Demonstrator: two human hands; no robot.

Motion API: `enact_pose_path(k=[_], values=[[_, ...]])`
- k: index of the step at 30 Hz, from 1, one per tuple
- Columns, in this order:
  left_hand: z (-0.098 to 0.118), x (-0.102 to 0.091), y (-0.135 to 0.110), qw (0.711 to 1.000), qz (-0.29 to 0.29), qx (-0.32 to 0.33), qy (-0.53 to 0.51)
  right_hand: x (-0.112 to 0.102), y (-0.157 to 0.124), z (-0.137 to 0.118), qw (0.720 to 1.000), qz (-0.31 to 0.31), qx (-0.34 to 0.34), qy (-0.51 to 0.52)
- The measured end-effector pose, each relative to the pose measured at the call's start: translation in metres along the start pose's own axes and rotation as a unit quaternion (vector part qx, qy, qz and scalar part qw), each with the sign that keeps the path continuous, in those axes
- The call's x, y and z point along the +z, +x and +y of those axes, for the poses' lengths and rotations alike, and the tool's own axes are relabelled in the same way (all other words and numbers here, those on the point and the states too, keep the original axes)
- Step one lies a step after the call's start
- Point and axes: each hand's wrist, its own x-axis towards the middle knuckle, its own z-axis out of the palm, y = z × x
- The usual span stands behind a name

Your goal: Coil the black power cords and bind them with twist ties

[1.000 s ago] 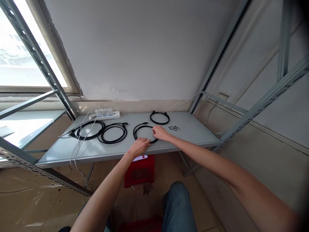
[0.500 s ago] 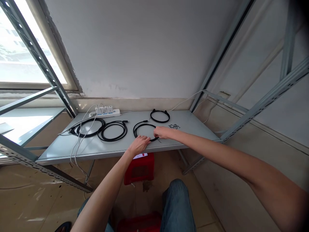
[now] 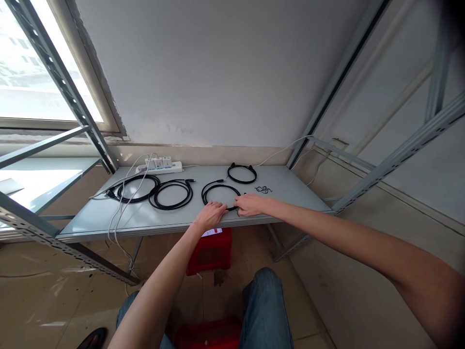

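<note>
Right hand [image 3: 249, 205] shifted slightly right and nearer front of shelf [image 3: 286, 194]; left hand [image 3: 211, 215] hardly moved. Coil [image 3: 204, 196] flat on shelf, close to front. Left hand over its near side; gripping or just pinning, cannot tell. Right hand bunched at its right side, thin strand [image 3: 238, 212] showing below; clamped on which, cannot tell. Risks: coil springing open if left hand lifts, strand slipping from poor hold. Plug [image 3: 220, 181] points right, slightly away; coil roundish, no clear long axis.
</note>
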Motion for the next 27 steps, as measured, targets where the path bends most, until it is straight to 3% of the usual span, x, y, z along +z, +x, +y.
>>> enact_pose_path(k=[3,15,20,27], values=[[0.0,0.0,0.0,1.0,0.0,0.0,0.004,0.001,-0.001,-0.005,0.999,-0.021,-0.031,-0.035],[0.001,0.002,0.0,1.0,0.002,0.023,-0.011,0.037,-0.017,-0.008,0.995,0.026,-0.03,-0.089],[0.001,0.003,-0.001,1.0,0.002,0.026,0.009,0.039,-0.024,-0.018,0.988,0.014,-0.044,-0.151],[0.0,0.006,-0.001,1.0,0.005,0.022,-0.01,0.039,-0.025,-0.033,0.983,0.014,0.002,-0.184]])
